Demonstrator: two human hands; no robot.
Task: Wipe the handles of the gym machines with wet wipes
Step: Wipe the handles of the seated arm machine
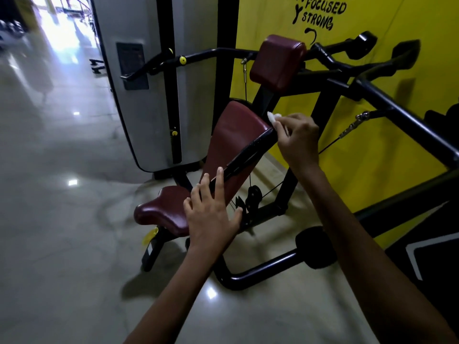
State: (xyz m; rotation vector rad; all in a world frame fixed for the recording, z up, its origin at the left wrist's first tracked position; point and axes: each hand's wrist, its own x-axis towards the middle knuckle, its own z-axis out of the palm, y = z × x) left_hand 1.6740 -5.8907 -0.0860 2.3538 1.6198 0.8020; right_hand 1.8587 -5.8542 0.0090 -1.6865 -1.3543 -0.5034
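A black handle bar slants across the maroon back pad of a gym machine. My right hand pinches a small white wet wipe at the bar's upper end. Lower down, my left hand is spread with straight fingers, its fingertips touching the bar's lower end. Another black handle juts out to the left at the top of the machine.
A maroon seat sits below the back pad, and a maroon head pad above. A grey weight-stack housing stands on the left. Black frame bars and a yellow wall fill the right. Glossy tiled floor extends to the left.
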